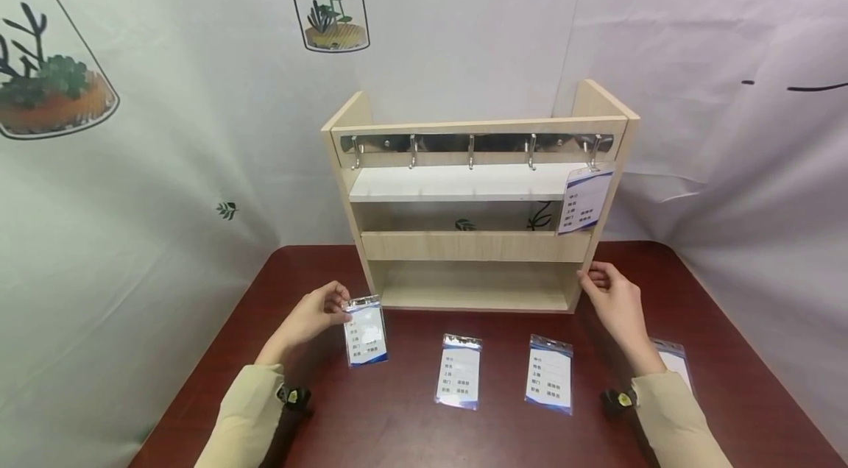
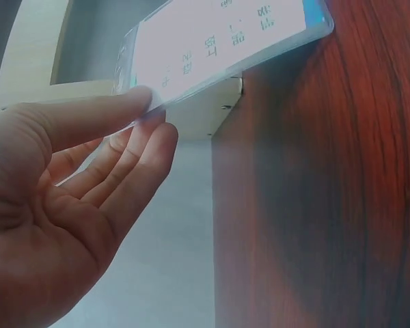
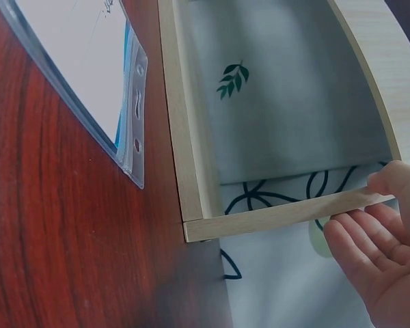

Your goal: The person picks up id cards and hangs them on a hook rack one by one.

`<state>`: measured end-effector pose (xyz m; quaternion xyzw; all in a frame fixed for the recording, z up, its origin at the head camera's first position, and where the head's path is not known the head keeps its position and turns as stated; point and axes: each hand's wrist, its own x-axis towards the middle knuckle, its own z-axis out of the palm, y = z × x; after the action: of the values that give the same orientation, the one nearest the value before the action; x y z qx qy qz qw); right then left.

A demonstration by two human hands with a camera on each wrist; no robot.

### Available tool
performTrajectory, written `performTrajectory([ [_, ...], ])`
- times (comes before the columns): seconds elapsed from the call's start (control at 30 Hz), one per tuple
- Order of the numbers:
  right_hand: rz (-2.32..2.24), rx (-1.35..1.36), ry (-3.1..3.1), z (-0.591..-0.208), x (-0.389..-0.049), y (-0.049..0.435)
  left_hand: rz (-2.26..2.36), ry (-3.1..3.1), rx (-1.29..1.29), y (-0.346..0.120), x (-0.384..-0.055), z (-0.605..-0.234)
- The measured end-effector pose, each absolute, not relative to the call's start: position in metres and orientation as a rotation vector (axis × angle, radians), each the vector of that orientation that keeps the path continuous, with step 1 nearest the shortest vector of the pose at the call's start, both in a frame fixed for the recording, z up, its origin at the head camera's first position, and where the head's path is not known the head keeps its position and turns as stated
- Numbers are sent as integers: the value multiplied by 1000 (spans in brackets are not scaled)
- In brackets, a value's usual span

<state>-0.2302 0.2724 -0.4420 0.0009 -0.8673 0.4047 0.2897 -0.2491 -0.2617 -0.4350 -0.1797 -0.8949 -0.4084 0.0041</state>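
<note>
My left hand [image 1: 316, 315] pinches a clear plastic badge holder [image 1: 366, 335] by its upper left corner, between thumb and fingers. In the left wrist view this badge holder [image 2: 225, 41] tilts over the dark red tabletop, its printed card facing the camera. With thumb and fingers, my right hand [image 1: 615, 302] holds the lower right side panel of a pale wooden rack [image 1: 477, 247]. The right wrist view shows the thumb on one face of that side panel [image 3: 294, 213] and fingertips against the other. Another badge holder [image 1: 586, 201] hangs from the rack's rightmost hook.
Two more badge holders lie on the table [image 1: 397, 431], one left of centre [image 1: 458, 372] and one to its right [image 1: 549, 374]. A third badge holder [image 1: 674, 363] is partly hidden behind my right forearm. Metal hooks [image 1: 471, 151] line the rack's top; printed white cloth [image 1: 464, 26] hangs behind.
</note>
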Motion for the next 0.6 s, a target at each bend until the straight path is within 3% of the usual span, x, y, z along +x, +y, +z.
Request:
performTrajectory([
  [0.6, 1095, -1, -2319, -441, -229, 272, -1361, -2729, -549, -258, -246, -425],
])
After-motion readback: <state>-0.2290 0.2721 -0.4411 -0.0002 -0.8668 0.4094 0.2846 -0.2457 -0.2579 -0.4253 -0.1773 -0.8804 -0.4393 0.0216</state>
